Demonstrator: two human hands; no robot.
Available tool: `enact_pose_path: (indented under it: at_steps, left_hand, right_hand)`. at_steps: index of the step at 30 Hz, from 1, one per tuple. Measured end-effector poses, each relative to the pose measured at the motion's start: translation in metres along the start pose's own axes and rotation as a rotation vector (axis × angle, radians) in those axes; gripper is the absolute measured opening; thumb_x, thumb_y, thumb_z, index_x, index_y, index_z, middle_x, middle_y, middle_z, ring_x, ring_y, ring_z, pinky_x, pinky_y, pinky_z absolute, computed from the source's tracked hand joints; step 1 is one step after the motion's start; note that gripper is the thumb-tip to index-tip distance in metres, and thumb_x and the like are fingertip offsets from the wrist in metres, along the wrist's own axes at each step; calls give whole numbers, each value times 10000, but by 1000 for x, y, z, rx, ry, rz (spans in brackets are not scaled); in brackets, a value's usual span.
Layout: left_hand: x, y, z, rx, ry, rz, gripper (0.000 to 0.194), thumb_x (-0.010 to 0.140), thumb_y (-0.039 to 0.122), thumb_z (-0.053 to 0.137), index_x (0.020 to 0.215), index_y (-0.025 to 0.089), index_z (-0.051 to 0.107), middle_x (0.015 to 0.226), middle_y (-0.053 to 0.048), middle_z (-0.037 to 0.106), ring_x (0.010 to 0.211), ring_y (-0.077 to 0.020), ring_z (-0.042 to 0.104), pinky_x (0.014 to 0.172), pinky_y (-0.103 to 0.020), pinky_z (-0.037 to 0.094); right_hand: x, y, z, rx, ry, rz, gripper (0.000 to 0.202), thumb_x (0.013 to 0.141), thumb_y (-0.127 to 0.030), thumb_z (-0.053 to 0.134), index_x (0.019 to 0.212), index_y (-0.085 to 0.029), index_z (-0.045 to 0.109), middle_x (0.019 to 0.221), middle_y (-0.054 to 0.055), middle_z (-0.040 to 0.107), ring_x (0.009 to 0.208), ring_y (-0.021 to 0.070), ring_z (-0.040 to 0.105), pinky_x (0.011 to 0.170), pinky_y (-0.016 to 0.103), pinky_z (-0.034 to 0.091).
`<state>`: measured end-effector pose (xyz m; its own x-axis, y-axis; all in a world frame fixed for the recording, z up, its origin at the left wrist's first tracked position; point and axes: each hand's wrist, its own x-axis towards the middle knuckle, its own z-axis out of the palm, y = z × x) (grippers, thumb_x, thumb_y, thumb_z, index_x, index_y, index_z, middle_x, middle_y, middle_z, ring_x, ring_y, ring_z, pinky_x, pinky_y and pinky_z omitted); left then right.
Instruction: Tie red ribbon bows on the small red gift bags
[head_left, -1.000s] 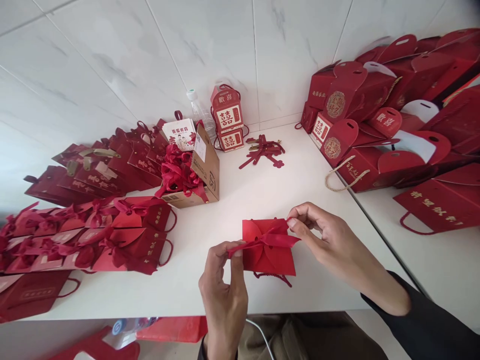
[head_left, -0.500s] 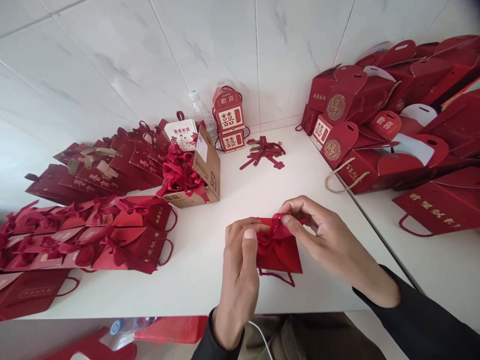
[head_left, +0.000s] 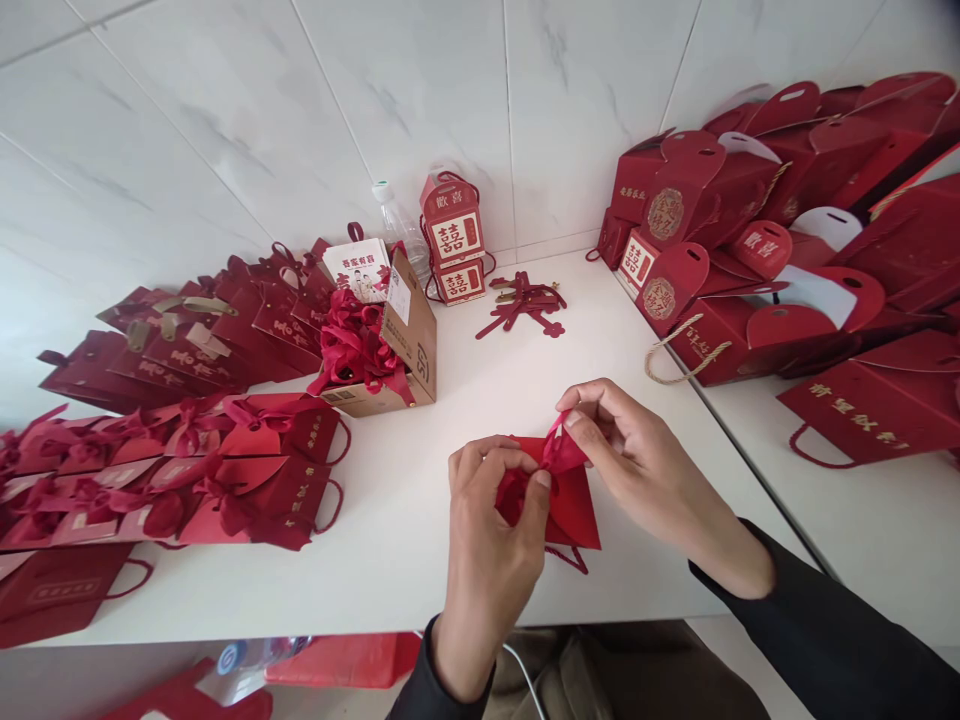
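Note:
A red gift box [head_left: 576, 508] with a rope handle lies near the table's front edge, partly covered by my hands. A crimson ribbon [head_left: 561, 452] forms a bow on top of it. My left hand [head_left: 499, 520] pinches the ribbon near the knot, thumb and forefinger together, and hides the box's left part. With thumb and fingertips closed, my right hand [head_left: 630, 450] holds a ribbon loop raised above the box's back edge.
Left stand rows of red boxes with bows [head_left: 255, 490] and red bags [head_left: 202, 340]. A cardboard box of ribbons [head_left: 420, 350], a clear bottle [head_left: 397, 225], stacked small boxes [head_left: 456, 240] and loose straps [head_left: 525, 303] are behind. More red boxes [head_left: 750, 330] fill the right.
My left hand has moved right and closed its thumb and forefinger on the ribbon by the knot. My right hand has drawn the loop slightly up, and the loop now stands taller.

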<state>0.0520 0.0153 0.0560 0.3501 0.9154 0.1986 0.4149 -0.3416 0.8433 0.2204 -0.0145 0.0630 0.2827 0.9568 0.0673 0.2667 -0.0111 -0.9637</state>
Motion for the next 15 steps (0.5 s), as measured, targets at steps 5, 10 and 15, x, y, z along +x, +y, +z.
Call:
enact_pose_path:
  at_steps: [5,10,15]
  left_hand:
    - [-3,-4,4,-152,69,-104,98,975,269,585,918,240,659,1115,-68,699,1133,-248,615,906,-399,530]
    - [-5,-1,2,-185,73,-144,132,989,292,550,963,243,670,1138,-70,699,1115,-237,632,876,-373,543]
    - [0,4,2,-82,51,-101,93,916,318,661,939,247,716,1107,-74,695,1095,-257,615,849,-373,545]
  right_hand:
    - [0,0,-1,25,-20,64,154,1055,-393,509,1046,-261,588,752,-51,535,660,147,500,610,291,420]
    - [-1,-1,-1,43,-36,93,140,1051,-385,527,1054,-263,594,731,-58,539,659,145,519,595,281,430]
    - [-3,-1,-1,111,-43,74,132,1031,-386,585,1023,-256,611,842,-38,616,767,141,581,680,269,470]
